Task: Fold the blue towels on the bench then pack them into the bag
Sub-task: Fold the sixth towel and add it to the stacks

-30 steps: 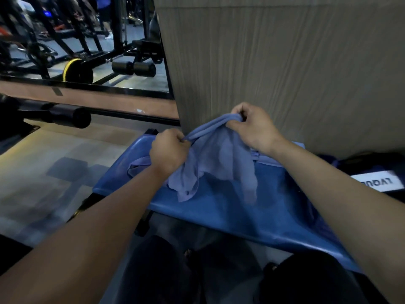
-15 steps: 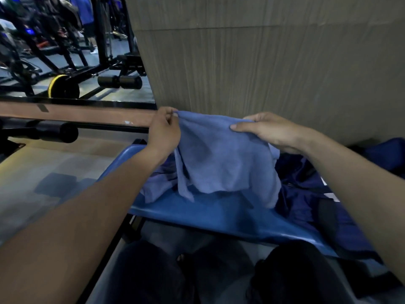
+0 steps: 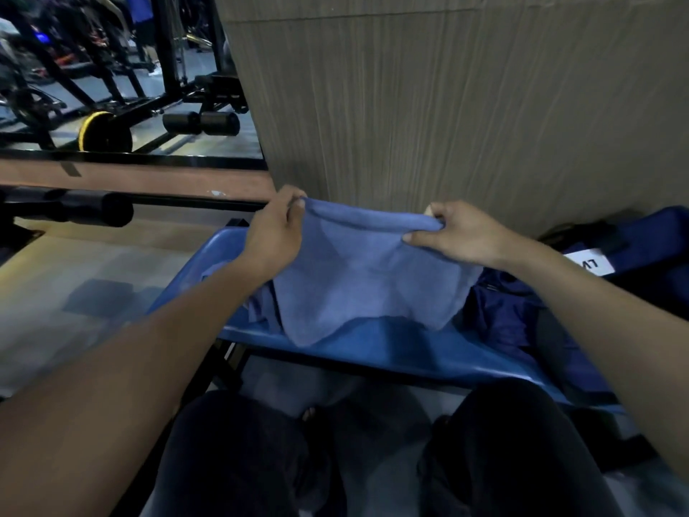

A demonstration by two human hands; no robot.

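Note:
A blue towel [image 3: 365, 278] hangs spread between my hands above the blue bench [image 3: 391, 348]. My left hand [image 3: 276, 233] pinches its upper left corner. My right hand [image 3: 458, 233] pinches the upper right corner. The towel's lower edge drapes onto the bench seat. Part of another blue towel [image 3: 257, 307] shows under my left forearm on the bench. A dark blue bag [image 3: 522, 311] with a white label [image 3: 589, 263] lies on the bench's right end, partly behind my right arm.
A grey wood-grain wall [image 3: 447, 106] rises just behind the bench. Left of it a mirror shows black gym machines [image 3: 112, 87] and a yellow-rimmed weight plate [image 3: 104, 132]. A black padded bar [image 3: 74, 208] juts in at left. My dark-trousered legs [image 3: 261, 460] are below.
The towel went from bunched between my hands to stretched out flat. My hands moved apart along its top edge, and my right hand now pinches the corner.

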